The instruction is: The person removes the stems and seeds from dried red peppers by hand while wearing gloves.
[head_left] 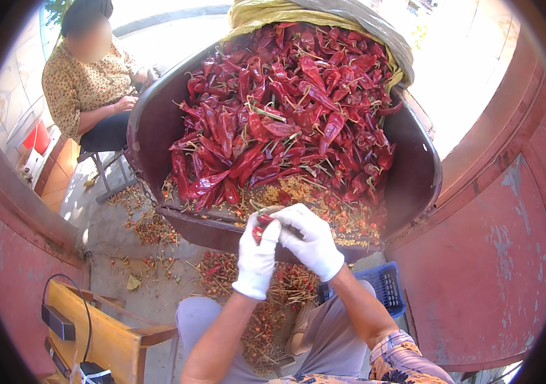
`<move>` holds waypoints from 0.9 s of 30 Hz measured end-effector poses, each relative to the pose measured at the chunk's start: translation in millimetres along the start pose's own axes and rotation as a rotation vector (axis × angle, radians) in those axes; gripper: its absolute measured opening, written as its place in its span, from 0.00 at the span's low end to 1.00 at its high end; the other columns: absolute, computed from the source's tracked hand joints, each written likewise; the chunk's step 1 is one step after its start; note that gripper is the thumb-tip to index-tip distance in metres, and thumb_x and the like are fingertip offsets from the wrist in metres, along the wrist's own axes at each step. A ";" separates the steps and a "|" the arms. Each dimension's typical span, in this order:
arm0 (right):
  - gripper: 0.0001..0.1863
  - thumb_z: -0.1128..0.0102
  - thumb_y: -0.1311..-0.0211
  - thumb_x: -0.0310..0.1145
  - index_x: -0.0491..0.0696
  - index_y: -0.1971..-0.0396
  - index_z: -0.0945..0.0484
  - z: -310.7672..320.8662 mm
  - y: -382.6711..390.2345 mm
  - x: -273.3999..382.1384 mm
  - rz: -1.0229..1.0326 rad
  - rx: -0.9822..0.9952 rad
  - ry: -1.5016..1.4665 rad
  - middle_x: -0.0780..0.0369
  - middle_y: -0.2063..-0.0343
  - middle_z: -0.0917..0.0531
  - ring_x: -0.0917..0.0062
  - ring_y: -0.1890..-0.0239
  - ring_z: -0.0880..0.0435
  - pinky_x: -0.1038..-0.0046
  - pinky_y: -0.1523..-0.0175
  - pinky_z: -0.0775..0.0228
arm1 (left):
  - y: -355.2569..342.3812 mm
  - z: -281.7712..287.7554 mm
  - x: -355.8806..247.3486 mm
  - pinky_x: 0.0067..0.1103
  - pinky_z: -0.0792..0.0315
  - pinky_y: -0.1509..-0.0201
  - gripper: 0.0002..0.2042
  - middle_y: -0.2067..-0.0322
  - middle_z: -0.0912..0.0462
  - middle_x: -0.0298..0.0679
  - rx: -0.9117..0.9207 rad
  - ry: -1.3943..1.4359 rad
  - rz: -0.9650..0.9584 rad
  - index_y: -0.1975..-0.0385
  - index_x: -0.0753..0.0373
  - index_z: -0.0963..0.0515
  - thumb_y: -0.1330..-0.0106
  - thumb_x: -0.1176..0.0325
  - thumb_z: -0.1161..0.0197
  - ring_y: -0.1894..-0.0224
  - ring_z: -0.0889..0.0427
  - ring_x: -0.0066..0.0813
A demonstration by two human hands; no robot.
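Two gloved hands (255,261) (316,246), fingers tight on a red pepper (257,234) (bin edge (202,228) beneath, gap before knees (198,312))

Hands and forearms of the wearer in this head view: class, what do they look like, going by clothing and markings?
The left hand and right hand wear plain white gloves, with cuffs ending at the wrists. The forearms are bare. A sleeve in a pale orange and dark patterned print shows near the right elbow; no left sleeve is visible.

Peppers (279,115) lie in the bin (415,153) — sack (324,14) behind, crate (388,288) front right, bench (110,326) (nearest) front left.
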State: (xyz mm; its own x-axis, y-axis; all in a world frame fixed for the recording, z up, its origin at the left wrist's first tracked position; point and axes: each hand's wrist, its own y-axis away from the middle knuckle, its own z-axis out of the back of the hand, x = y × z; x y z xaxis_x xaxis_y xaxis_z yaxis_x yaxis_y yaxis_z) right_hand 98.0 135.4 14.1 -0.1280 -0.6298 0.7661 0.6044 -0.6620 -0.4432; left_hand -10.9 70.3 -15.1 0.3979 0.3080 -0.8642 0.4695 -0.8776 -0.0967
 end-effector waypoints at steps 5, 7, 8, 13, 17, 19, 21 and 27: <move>0.12 0.44 0.34 0.32 0.44 0.55 0.21 23.3 -4.1 -2.4 -0.347 -0.040 -0.329 0.67 0.66 0.19 0.86 0.66 0.22 0.79 0.60 0.28 | 2.0 7.4 -8.4 0.18 0.31 0.54 0.07 0.67 0.20 0.33 0.122 -0.211 0.060 0.59 0.64 0.25 0.31 0.69 0.45 0.63 0.24 0.18; 0.13 0.43 0.34 0.33 0.44 0.54 0.22 24.0 -4.5 -2.1 -0.436 0.061 -0.498 0.66 0.67 0.19 0.86 0.66 0.22 0.79 0.61 0.28 | 5.5 4.4 -9.9 0.18 0.32 0.55 0.06 0.69 0.21 0.33 0.256 -0.249 0.168 0.63 0.64 0.26 0.32 0.69 0.47 0.66 0.26 0.18; 0.13 0.42 0.35 0.33 0.44 0.53 0.22 23.3 -6.1 2.0 -0.474 0.120 -0.591 0.65 0.67 0.19 0.86 0.66 0.22 0.79 0.61 0.28 | 10.1 6.4 -11.0 0.18 0.31 0.57 0.07 0.69 0.21 0.34 0.262 -0.220 0.206 0.62 0.65 0.25 0.32 0.68 0.46 0.68 0.26 0.18; 0.08 0.41 0.36 0.30 0.48 0.58 0.24 36.3 -3.4 3.7 -0.505 0.219 -0.670 0.68 0.66 0.18 0.90 0.68 0.25 0.86 0.68 0.34 | 12.4 7.0 -15.7 0.22 0.25 0.60 0.16 0.74 0.29 0.29 0.284 -0.020 0.357 0.51 0.66 0.31 0.36 0.67 0.44 0.73 0.30 0.15; 0.05 0.42 0.36 0.28 0.48 0.62 0.25 34.6 -1.4 4.8 -0.390 0.131 -0.799 0.66 0.63 0.17 0.92 0.73 0.27 0.87 0.72 0.38 | 12.7 7.4 -20.1 0.17 0.30 0.68 0.19 0.68 0.24 0.32 0.329 0.018 0.326 0.46 0.65 0.33 0.34 0.65 0.41 0.71 0.25 0.17; 0.05 0.42 0.36 0.27 0.48 0.61 0.26 33.4 -0.9 10.5 -0.415 0.154 -0.820 0.65 0.63 0.16 0.92 0.76 0.29 0.87 0.74 0.39 | 13.2 9.3 -20.6 0.15 0.32 0.72 0.19 0.70 0.25 0.31 0.339 0.047 0.360 0.47 0.65 0.32 0.34 0.65 0.40 0.75 0.26 0.15; 0.05 0.43 0.35 0.27 0.47 0.61 0.26 29.0 -1.2 13.3 -0.425 0.128 -0.812 0.65 0.64 0.16 0.93 0.80 0.32 0.87 0.77 0.42 | 14.5 9.8 -19.9 0.14 0.34 0.76 0.18 0.73 0.26 0.29 0.313 0.061 0.387 0.48 0.64 0.31 0.34 0.65 0.40 0.78 0.28 0.13; 0.05 0.42 0.36 0.29 0.48 0.62 0.25 21.7 0.6 18.4 -0.431 0.060 -0.647 0.69 0.69 0.18 0.93 0.77 0.31 0.87 0.75 0.40 | 17.8 3.7 -27.9 0.13 0.39 0.81 0.12 0.79 0.31 0.25 0.191 -0.159 0.332 0.56 0.63 0.26 0.32 0.63 0.41 0.83 0.35 0.11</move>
State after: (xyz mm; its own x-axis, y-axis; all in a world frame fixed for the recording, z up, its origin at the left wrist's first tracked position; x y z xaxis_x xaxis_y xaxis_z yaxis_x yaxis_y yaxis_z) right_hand 113.0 132.2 38.1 0.1113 0.0525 0.9924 0.6495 -0.7596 -0.0326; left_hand -16.5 44.7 5.5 0.3694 -0.0503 -0.9279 0.1753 -0.9768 0.1228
